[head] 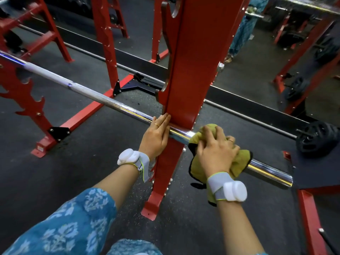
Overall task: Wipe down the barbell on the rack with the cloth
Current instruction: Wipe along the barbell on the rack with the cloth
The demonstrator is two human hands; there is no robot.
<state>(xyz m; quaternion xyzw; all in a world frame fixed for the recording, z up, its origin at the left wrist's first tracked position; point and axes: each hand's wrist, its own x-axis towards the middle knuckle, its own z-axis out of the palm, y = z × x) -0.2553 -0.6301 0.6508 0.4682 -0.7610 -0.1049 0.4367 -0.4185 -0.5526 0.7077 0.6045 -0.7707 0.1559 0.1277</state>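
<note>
A chrome barbell (103, 99) lies across a red rack in a gym. Its long axis runs on a diagonal from the upper left edge of the view down to the lower right. The shaft shows dull grey at far left and turns mirror-bright as it nears the closest red upright (185, 70). It passes through the upright, and its thicker end sleeve points toward the lower right, ending in open air above the dark rubber floor (73, 162).

Just left of the upright, the person's left hand (156, 138) lies flat with its fingers straight and together. They rest over the bar and against the post's edge, gripping nothing. A ring shows on one finger, a grey band with a white pod (132, 159) wraps the wrist, and a blue patterned sleeve (70, 223) covers the forearm below.

Just right of the upright, the right hand (217, 148) curls its fingers around a bunched yellow-green cloth (197, 162) with dark edging. It holds the cloth wrapped over the sleeve of the bar, and loose folds hang beneath. A matching wristband (230, 190) sits on that wrist.

At far right, black weight plates (316, 138) rest near the floor, well apart from the bar's end.
</note>
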